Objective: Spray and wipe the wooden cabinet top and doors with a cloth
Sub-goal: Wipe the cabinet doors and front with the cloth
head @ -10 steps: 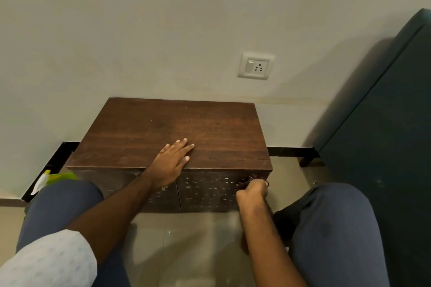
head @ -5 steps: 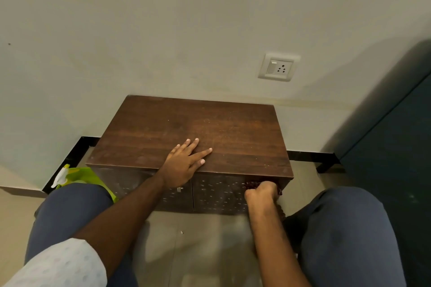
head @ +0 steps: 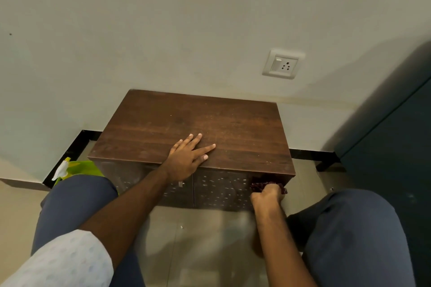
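A low dark wooden cabinet (head: 163, 121) stands against the wall, with two doors on its front speckled with spray droplets (head: 221, 191). My left hand (head: 189, 158) rests flat on the front edge of the top, fingers spread. My right hand (head: 267, 196) grips a dark red cloth (head: 258, 186) pressed against the upper right corner of the right door. A green spray bottle with a white nozzle (head: 70, 168) stands on the floor left of the cabinet, partly hidden by my left knee.
My knees (head: 77, 205) frame the cabinet on both sides. A dark teal upholstered piece (head: 396, 142) stands at the right. A wall socket (head: 283, 64) sits above the cabinet. Beige floor tiles (head: 198, 240) lie between my legs.
The view has shifted, moving the cabinet rightward in frame. My right hand with the cloth stays at the right door's upper corner with small shifts. My left hand's fingers spread slightly.
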